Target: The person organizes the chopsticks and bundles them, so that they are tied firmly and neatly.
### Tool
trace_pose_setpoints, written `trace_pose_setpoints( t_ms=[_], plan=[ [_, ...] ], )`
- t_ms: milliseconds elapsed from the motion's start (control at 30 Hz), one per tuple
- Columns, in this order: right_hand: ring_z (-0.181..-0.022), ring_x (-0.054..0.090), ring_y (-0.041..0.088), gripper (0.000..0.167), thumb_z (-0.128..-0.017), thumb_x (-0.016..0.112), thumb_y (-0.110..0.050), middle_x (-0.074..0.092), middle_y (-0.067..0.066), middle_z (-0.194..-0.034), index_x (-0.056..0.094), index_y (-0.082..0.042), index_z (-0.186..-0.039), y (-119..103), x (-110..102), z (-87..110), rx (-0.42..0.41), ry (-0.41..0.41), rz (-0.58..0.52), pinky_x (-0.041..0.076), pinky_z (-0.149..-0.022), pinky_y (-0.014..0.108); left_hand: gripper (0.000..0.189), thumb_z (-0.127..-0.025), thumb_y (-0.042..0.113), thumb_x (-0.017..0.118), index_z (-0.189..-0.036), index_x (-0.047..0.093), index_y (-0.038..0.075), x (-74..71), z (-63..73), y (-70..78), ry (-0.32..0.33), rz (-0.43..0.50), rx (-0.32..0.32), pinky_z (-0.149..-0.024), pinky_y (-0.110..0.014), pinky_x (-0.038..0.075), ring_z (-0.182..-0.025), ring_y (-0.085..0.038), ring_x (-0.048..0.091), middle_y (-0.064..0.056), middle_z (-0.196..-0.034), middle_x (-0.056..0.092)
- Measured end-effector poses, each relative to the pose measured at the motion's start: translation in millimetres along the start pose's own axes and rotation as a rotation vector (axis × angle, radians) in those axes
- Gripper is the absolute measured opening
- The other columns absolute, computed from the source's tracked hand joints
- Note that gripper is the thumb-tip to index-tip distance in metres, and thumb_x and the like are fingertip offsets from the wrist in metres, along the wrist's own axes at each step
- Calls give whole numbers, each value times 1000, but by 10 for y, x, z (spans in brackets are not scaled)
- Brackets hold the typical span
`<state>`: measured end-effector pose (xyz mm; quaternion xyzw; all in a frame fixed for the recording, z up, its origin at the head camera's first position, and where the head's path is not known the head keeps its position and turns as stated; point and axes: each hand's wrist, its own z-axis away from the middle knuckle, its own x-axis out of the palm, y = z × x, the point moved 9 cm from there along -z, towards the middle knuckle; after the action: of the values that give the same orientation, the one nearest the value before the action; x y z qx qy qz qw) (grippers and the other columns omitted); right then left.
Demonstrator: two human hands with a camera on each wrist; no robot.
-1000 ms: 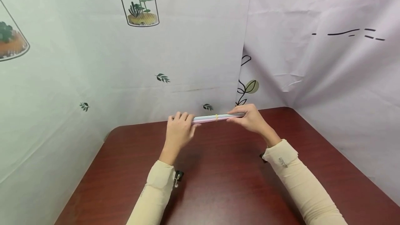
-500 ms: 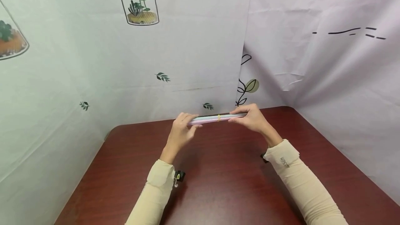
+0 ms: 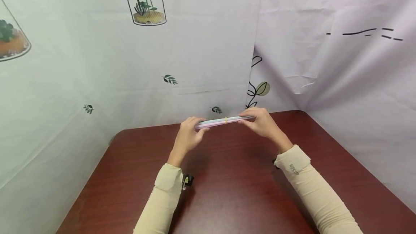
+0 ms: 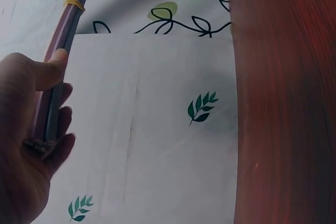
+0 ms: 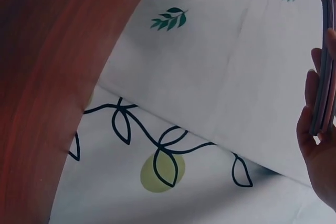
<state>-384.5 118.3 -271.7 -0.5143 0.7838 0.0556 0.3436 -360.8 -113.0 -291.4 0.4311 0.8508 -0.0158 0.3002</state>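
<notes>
A bundle of thin pastel sticks [image 3: 216, 122], pink and pale blue-grey, is held level above the far part of the table. A yellow rubber band [image 3: 226, 120] circles its middle. My left hand [image 3: 188, 134] grips the left end, its thumb on the near side and fingers behind. The other end is pinched by my right hand [image 3: 262, 122] between thumb and fingers. In the left wrist view, the bundle [image 4: 67, 30] slants up from the palm [image 4: 23, 182], where its end rests. The right wrist view catches the bundle [image 5: 324, 93] at its edge, fingers wrapped behind it.
The dark red-brown table [image 3: 227, 183] lies below both arms. White curtains [image 3: 201, 46] printed with plants enclose its back and sides. A small dark device [image 3: 187, 180] sits at the left cuff, with another partly hidden at the right cuff.
My left fingers have shifted from lying over the top of the bundle's end to a grip with the thumb on the near side. The right hand stays nearly in place, still pinching its end.
</notes>
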Motion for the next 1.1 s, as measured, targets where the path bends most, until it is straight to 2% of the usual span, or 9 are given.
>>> trace_pose_setpoints(
  t_ms=[100, 267, 400, 500, 633, 767, 900, 1000, 1100],
  plan=[
    [-83, 69, 22, 23, -76, 84, -6, 74, 8, -91, 77, -1, -97, 33, 50, -1, 10, -1, 25, 57, -69, 37, 31, -76, 10, 84, -104, 72, 3, 62, -7, -87, -39, -10, -65, -79, -43, 51, -87, -27, 66, -10, -95, 72],
    [-84, 69, 25, 22, -73, 82, 6, 72, 10, -91, 76, 0, -93, 156, 166, 48, -35, 14, 30, 56, -69, 38, 29, -77, 9, 84, -104, 74, 9, 237, -20, -276, -162, -52, -203, -89, -46, 48, -97, -30, 66, -8, -100, 72],
    [-83, 68, 27, 25, -70, 78, 13, 71, 10, -90, 76, 1, -91, 227, 308, 80, -96, 23, 77, 55, -70, 39, 25, -78, 11, 83, -102, 76, 13, 337, 52, -415, -221, -184, -280, -79, -46, 53, -93, -29, 68, -5, -98, 72],
    [-83, 67, 26, 25, -71, 79, 10, 72, 8, -90, 77, 0, -93, 240, 424, 85, -130, 6, 177, 54, -73, 39, 25, -79, 17, 84, -103, 76, 16, 416, 113, -503, -256, -295, -308, -69, -45, 55, -87, -28, 70, -4, -97, 73],
    [-84, 65, 26, 22, -73, 82, 2, 74, 7, -91, 78, -2, -94, 274, 571, 75, -136, -40, 280, 52, -75, 40, 27, -78, 21, 85, -103, 76, 17, 517, 166, -614, -302, -377, -353, -67, -44, 54, -83, -27, 71, -4, -94, 74],
    [-85, 65, 28, 20, -75, 81, -2, 75, 7, -93, 78, -3, -95, 396, 723, 89, -42, -129, 313, 51, -77, 42, 28, -79, 22, 84, -106, 76, 19, 640, 218, -719, -398, -415, -415, -68, -44, 54, -86, -26, 71, -2, -96, 75],
    [-90, 67, 29, 17, -79, 78, -1, 74, 8, -96, 78, -3, -96, 561, 864, 153, 92, -240, 319, 52, -81, 42, 27, -82, 23, 81, -108, 76, 21, 767, 265, -773, -499, -447, -439, -71, -44, 54, -89, -25, 70, -1, -101, 74],
    [-94, 67, 30, 15, -81, 75, 0, 74, 9, -98, 77, -3, -96, 646, 937, 198, 157, -293, 299, 53, -83, 43, 25, -82, 24, 80, -107, 76, 22, 826, 292, -797, -537, -460, -441, -72, -45, 54, -90, -26, 70, 0, -100, 74],
    [-96, 68, 31, 15, -83, 75, -1, 74, 11, -99, 77, -2, -97, 728, 981, 219, 214, -311, 265, 54, -83, 43, 25, -82, 25, 80, -106, 77, 23, 851, 316, -838, -544, -457, -453, -71, -44, 54, -88, -26, 70, 0, -98, 74]
  ],
)
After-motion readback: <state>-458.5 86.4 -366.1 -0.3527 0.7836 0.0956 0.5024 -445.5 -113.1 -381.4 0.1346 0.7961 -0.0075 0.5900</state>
